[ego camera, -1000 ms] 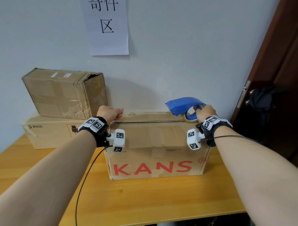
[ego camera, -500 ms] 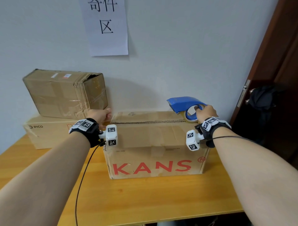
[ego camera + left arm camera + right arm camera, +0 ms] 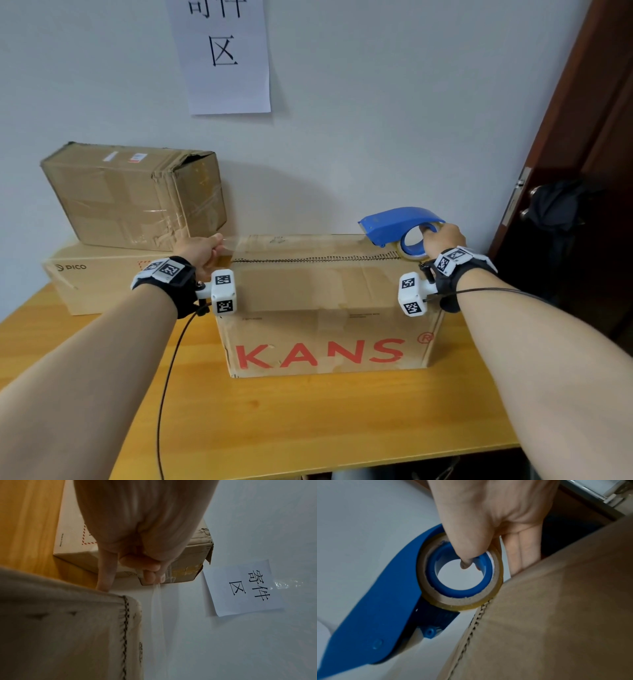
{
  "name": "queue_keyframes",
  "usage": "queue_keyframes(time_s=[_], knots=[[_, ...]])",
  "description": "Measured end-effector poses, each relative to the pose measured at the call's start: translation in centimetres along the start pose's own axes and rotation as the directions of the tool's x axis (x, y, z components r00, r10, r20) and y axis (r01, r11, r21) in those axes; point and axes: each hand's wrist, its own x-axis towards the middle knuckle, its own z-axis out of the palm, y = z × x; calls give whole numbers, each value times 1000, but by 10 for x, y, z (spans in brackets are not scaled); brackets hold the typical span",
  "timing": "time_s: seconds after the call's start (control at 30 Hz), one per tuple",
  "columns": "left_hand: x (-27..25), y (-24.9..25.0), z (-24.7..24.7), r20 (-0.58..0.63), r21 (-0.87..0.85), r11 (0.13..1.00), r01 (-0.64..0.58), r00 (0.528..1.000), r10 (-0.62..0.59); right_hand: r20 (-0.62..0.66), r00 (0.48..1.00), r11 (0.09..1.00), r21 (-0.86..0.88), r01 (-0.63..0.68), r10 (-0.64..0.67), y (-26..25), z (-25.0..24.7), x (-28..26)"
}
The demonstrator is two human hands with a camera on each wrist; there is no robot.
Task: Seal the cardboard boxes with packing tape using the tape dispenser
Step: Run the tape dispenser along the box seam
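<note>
A left hand [image 3: 200, 248] pinches clear tape [image 3: 158, 609] stretched over the KANS box [image 3: 325, 308] on the desk [image 3: 308, 428]; the right hand [image 3: 442, 238] grips the blue dispenser [image 3: 399, 224]. Next, likely: press tape onto the seam.

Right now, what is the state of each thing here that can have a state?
KANS box: flaps closed, top seam not yet taped.
Clear tape strip: pulled out over the box, end pinched by left hand.
Blue tape dispenser: raised at the box's right end, held by right hand.
Brown box on PICO box: taped shut.
</note>
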Motion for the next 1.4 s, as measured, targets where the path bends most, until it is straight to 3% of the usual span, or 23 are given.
queue_keyframes(time_s=[0.23,0.6,0.8,1.07,1.2,1.4], knots=[[3,1,-19,82,72,997,-6,997,1,-23,999,995,-89,42,-44,-13,1,-5],[22,-11,-45,64,149,987,-53,997,43,22,998,992,-114,56,-54,-22,12,-17],[13,-18,-44,85,179,981,-71,995,57,40,999,995,-97,29,-26,-14,18,-16],[15,-28,-51,162,182,983,0,986,-30,30,998,988,-145,60,-56,-12,18,-9],[12,-29,-45,223,199,979,-38,975,-7,-20,998,979,-198,51,-56,-10,11,-5],[9,-32,-41,221,212,976,-42,975,-6,-17,998,978,-202,50,-54,-4,8,1]])
